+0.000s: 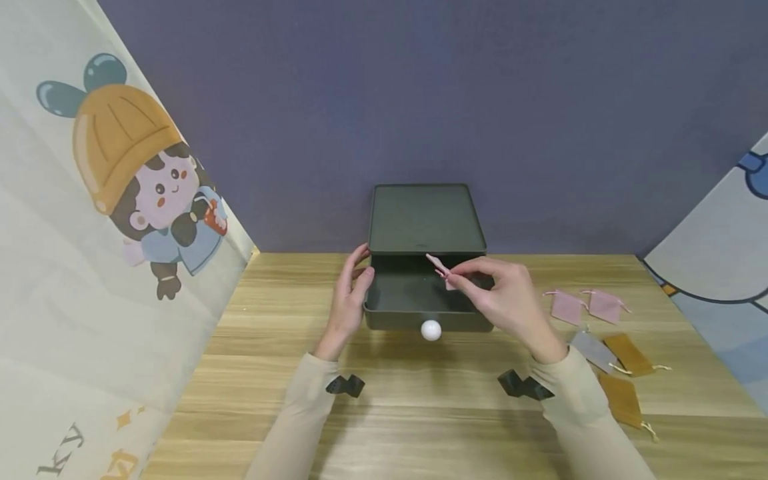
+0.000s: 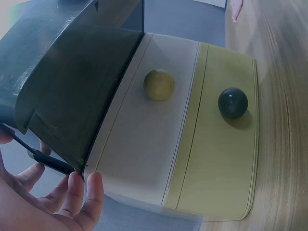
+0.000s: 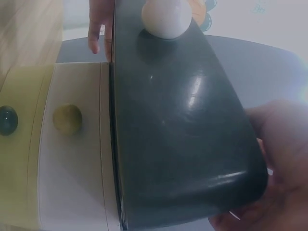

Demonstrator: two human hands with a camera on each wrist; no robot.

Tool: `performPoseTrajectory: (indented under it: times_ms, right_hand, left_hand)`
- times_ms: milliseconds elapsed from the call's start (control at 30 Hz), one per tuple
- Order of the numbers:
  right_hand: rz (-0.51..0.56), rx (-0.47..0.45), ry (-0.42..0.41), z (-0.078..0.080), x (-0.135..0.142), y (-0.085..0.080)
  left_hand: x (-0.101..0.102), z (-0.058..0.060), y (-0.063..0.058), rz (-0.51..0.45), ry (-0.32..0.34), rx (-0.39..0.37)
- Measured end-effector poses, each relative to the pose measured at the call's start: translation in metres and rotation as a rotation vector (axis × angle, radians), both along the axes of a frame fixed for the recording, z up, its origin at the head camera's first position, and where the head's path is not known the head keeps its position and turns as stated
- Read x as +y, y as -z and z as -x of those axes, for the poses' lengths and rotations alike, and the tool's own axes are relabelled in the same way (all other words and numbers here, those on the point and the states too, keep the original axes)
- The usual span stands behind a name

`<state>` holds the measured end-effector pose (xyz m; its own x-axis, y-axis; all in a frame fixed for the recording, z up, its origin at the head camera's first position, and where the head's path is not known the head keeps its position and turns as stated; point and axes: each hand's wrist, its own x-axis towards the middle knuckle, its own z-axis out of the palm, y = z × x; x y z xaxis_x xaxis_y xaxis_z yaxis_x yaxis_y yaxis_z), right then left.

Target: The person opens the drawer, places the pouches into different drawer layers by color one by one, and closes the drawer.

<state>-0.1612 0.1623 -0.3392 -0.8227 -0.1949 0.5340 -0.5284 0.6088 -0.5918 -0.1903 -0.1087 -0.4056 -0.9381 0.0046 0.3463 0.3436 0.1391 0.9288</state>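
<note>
A dark green drawer (image 1: 396, 319) with a white knob (image 1: 431, 330) stands pulled out of its cabinet (image 1: 426, 217). My left hand (image 1: 346, 300) rests along the left side, its thumb at the drawer's rim and its fingers (image 2: 91, 197) against the cabinet's edge. Over the drawer's opening, my right hand (image 1: 510, 293) pinches a small pink drawstring pouch (image 1: 438, 265) between thumb and fingertips. The right wrist view shows the drawer front (image 3: 187, 130) with part of that hand beside it; the pouch is hidden there.
Below are a white drawer (image 2: 139, 139) with a yellow knob and a yellow-green drawer (image 2: 216, 163) with a dark knob. Two pink pouches (image 1: 605, 307), a grey pouch (image 1: 593, 351) and two mustard pouches (image 1: 621, 400) lie at right on the wooden table (image 1: 420, 427). A purple-grey wall (image 1: 420, 93) stands behind.
</note>
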Motion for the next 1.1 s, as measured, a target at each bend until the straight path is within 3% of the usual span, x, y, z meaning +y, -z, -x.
performPoseTrajectory:
  times_ms: [400,1100]
  right_hand:
    - [-0.055,0.011,0.032,0.001,-0.012,0.0]
    - [-0.094,-0.076,0.019,0.003,-0.019,-0.004]
  left_hand:
    - [-0.004,-0.006,-0.001,-0.005,0.017,-0.006]
    - [-0.007,-0.008,-0.002,-0.006,0.011,0.004]
